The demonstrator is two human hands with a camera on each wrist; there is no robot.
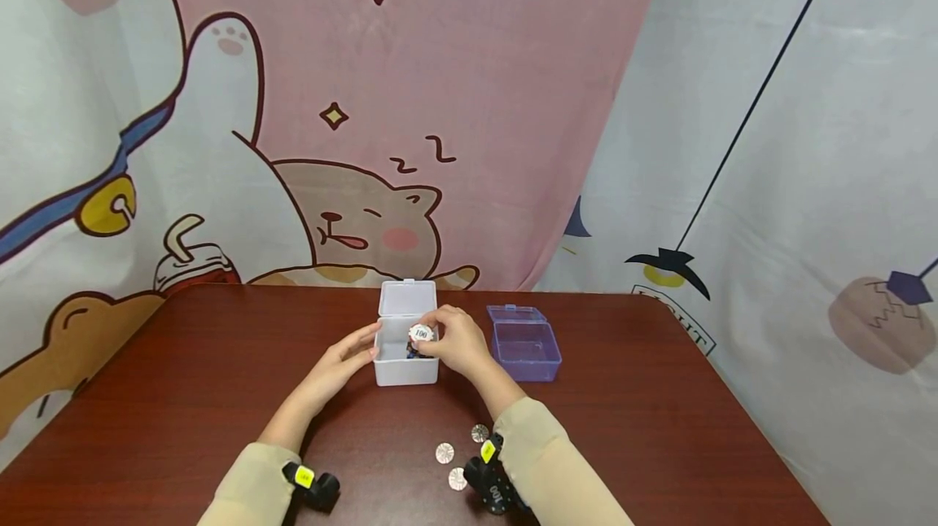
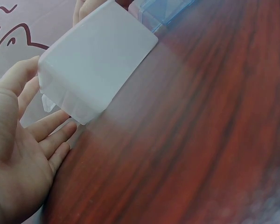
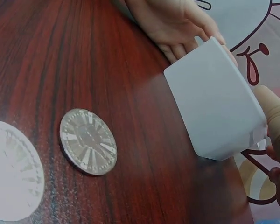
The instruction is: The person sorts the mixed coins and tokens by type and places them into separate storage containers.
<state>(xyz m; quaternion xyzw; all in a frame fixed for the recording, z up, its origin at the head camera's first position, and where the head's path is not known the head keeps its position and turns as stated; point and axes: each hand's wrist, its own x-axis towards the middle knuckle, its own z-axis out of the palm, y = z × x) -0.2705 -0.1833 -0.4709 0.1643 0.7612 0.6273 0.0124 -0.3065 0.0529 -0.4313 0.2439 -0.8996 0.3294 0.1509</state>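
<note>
Silver coins [image 1: 444, 453] lay approx. 5 o'clock of the white box [image 1: 405, 373]. L hand [image 1: 343, 361], fingers loosely extended, gripping nothing, touched box's 9 o'clock side. R hand [image 1: 462, 342] pinched a white "100" chip [image 1: 421, 333] btwn thumb & fingers over box, toward 2 o'clock. Purple box [image 1: 528, 370] stood nearby at 3 o'clock; white box's lid [image 1: 408, 299] stood up at 12.

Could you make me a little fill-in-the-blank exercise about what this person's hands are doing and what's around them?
1. The right hand holds a chip showing the number ____.
2. The left hand touches the box coloured ____.
3. In the head view, the purple box stands to the ____ of the white box.
4. The silvery discs lie nearer the right sleeve than the ____ one.

Missing words: 100; white; right; left.
</note>
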